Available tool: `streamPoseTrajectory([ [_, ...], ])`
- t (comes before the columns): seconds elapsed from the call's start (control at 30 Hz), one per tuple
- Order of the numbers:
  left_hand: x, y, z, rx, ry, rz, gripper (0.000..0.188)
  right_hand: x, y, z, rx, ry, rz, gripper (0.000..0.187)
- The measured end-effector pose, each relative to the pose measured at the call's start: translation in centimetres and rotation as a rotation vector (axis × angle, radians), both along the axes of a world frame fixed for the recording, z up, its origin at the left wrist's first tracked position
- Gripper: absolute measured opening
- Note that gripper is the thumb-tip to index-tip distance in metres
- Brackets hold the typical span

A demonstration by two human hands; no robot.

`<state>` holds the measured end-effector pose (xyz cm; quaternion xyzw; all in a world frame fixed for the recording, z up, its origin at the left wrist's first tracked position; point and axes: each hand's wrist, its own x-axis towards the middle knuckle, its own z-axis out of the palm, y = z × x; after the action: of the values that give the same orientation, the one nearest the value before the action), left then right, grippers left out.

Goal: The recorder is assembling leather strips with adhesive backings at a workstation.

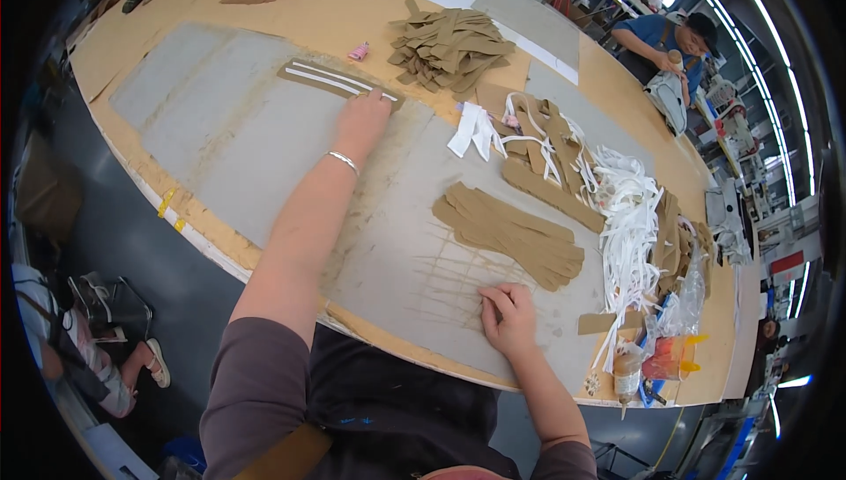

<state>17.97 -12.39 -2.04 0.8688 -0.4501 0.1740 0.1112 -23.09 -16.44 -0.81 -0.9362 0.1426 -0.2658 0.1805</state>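
Observation:
My left hand (363, 121) reaches across the table, its fingers bunched on the right end of a brown strip (328, 85). Two narrow white tapes (324, 74) run lengthwise along that strip. Close to the front edge, my right hand (509, 320) rests with thumb and fingers drawn together; whatever may be between them is hidden. Just beyond it lies a fanned stack of brown strips (511, 232). A heap of similar brown pieces (449, 47) sits farther back, beyond my left hand.
Right of the stack is a tangle of white tapes (627, 216). At the right front stand a glue bottle (627, 374) and an orange-red container (670, 358). A small pink item (359, 52) lies near the far heap. Another person (674, 53) works at the far right.

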Motion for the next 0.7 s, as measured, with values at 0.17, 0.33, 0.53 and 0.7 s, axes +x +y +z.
streamPoseTrajectory([
  [0.17,1.3,0.0,-1.9,-0.278,0.172,0.141,0.014,0.6,-0.1,-0.2,-0.008,-0.053,0.002,0.020],
  [0.33,7.3,6.7,0.8,-1.283,0.953,0.391,0.030,0.0,0.2,-0.2,0.031,-0.018,-0.042,0.017],
  [0.53,6.6,16.7,10.5,-1.503,0.399,0.215,0.023,-0.3,-0.1,-0.5,-0.017,-0.040,-0.034,0.017],
  [0.7,-5.7,17.2,14.4,-0.972,-0.054,-0.092,0.008,0.7,2.1,0.9,0.531,0.027,-0.025,0.024],
])
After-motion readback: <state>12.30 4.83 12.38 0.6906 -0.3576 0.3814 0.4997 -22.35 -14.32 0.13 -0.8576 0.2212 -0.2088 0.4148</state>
